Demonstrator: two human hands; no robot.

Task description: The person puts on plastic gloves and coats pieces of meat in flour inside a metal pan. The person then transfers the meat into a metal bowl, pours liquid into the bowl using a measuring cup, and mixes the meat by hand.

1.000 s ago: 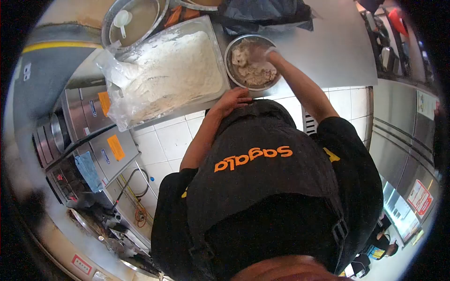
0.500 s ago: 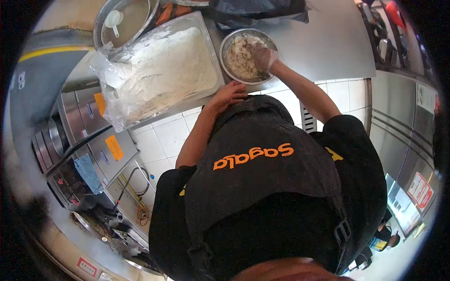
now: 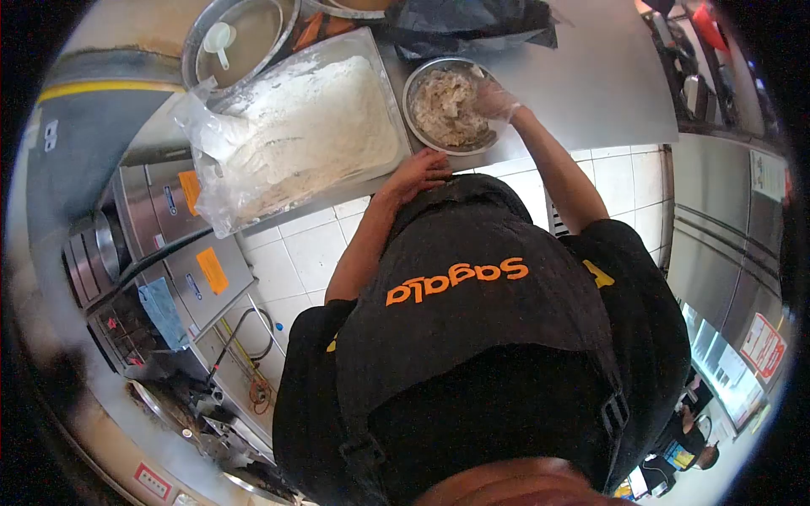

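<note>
A round metal bowl [image 3: 412,125] stands near the counter's front edge, holding a wet, pale, floury mix of lumpy pieces [image 3: 450,105] whose kind I cannot make out. My right hand [image 3: 498,103], in a clear plastic glove, reaches over the bowl's right rim, fingers down at the mix. Blur and the glove hide how far those fingers are closed. My left hand [image 3: 418,174] is bare and lies at the counter edge just below the bowl, fingers stretched out. Whether its fingertips touch the bowl is unclear.
Left of the bowl sits a large tray [image 3: 390,97] of white flour, with a clear plastic bag [image 3: 215,143] over its left side. Behind it is a metal basin [image 3: 192,51] of cloudy liquid with a white scoop [image 3: 219,38]. A black plastic bag [image 3: 472,24] lies behind the bowl.
My right hand has drawn back from the middle of the mix toward the bowl's right rim, uncovering more of it. The lumps lie differently. My left hand stays by the bowl; the view has shifted slightly.
</note>
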